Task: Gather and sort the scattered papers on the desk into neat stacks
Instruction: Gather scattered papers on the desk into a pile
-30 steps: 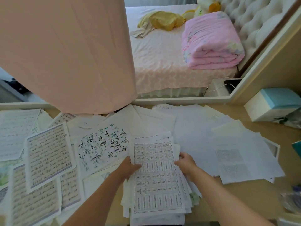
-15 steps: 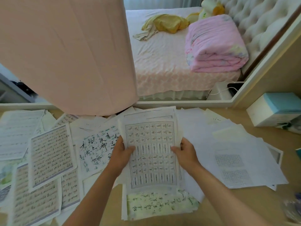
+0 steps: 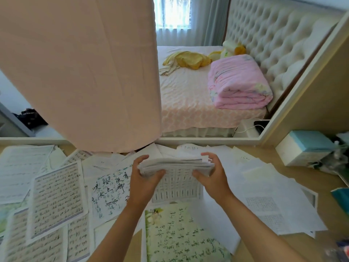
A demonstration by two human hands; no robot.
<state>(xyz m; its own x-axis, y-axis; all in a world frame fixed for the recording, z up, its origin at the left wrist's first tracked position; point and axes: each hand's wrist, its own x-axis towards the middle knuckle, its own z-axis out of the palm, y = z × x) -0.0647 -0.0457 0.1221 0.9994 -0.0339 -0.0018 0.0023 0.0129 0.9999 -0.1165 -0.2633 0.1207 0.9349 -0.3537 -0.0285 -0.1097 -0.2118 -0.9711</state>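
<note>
A thick stack of gridded sheets stands on its lower edge at the desk's middle, tilted toward me. My left hand grips its left side and my right hand grips its right side, fingers curled over the top edge. Below it lies a green-tinted calligraphy sheet. A white sheet with large brush characters lies just left of my left hand. Lined writing sheets overlap across the left side. Blank and faintly gridded white sheets spread over the right.
A pink cloth hangs over the mirror behind the desk, its hem just above the papers. A white and teal box stands at the right wall. Small clutter sits along the right edge. Bare wooden desk shows at lower right.
The stack was lying flat in front of me; both hands have lifted it, carried it away from me and stood it up on edge. The green calligraphy sheet beneath is now uncovered.
</note>
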